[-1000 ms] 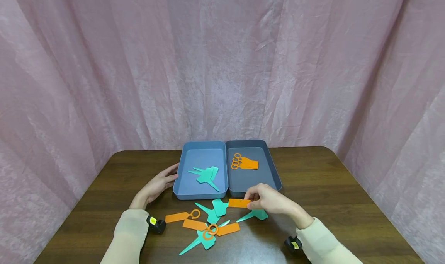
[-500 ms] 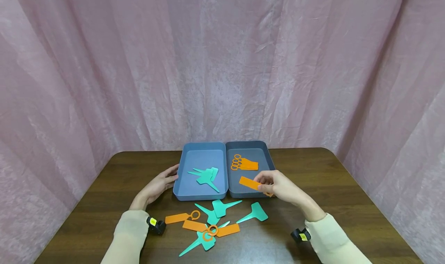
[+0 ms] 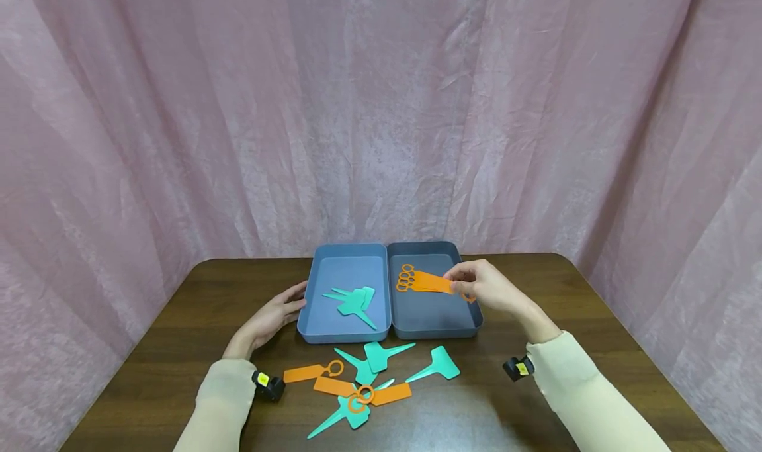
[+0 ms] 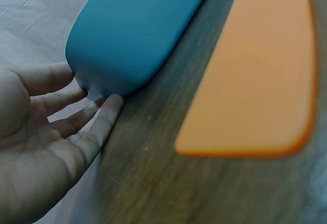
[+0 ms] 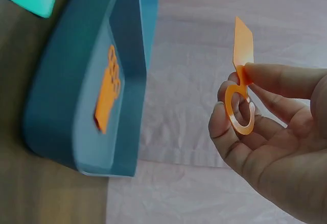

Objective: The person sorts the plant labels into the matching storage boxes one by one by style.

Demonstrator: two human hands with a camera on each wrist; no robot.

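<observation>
In the right wrist view, my right hand (image 5: 276, 117) pinches an orange plant tag (image 5: 244, 45) between thumb and fingers, just above its hooked ring. From the head view, that tag overlaps a fanned stack of orange tags (image 3: 417, 280) lying in the dark blue-grey tray (image 3: 434, 319). My left hand (image 3: 276, 313) rests its extended fingertips against the outer left wall of the lighter blue tray (image 3: 348, 260). Inside this tray lies a small pile of green T-shaped plant labels (image 3: 355, 300).
In front of the trays, more green labels (image 3: 440, 362) and several orange tags (image 3: 303, 372) lie loose on the wooden table (image 3: 595, 346), some crossing one another. A pink curtain (image 3: 381, 108) hangs behind the table. The two trays stand side by side.
My right hand has lifted the orange tag off the table in front of the trays and carried it up and right, over the dark tray. The left hand has stayed at the blue tray.
</observation>
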